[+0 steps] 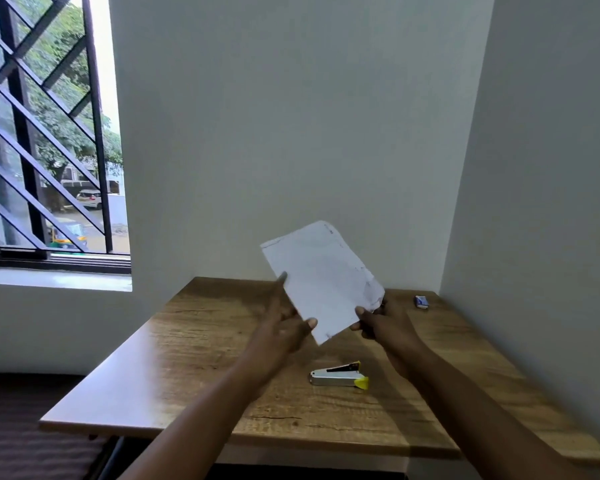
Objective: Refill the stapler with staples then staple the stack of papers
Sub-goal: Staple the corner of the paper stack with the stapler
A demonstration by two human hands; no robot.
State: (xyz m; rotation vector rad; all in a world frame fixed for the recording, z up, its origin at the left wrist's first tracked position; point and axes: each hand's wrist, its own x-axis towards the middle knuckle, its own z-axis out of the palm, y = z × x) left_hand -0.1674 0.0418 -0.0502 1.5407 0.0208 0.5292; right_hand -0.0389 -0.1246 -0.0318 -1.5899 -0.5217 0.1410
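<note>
Both forearms are extended from the bottom of the frame toward its centre, above the wooden table (194, 344). The left hand (284, 327) is raised with the thumb laid on the front of the stack of papers (321, 282) near its lower left edge, the fingers being tucked behind the sheets, so the stack is pinched on that side. The right hand (378, 322) is closed on the lower right corner of the same stack, the thumb pressed to the front face and the fingers hidden behind. The stack is held clear of the table in the middle of the frame, tilted so that its top leans toward the upper right, and its upper part is seen against the pale wall (291, 133). The right edge of the paper looks slightly crumpled. The stapler (338, 375), silver with a yellow end, lies flat on the table below the hands, apart from both of them, just left of the right forearm. A small blue box (421, 301) rests near the far right corner of the table, well apart from the hands. A barred window (45, 133) fills the upper left of the frame.
</note>
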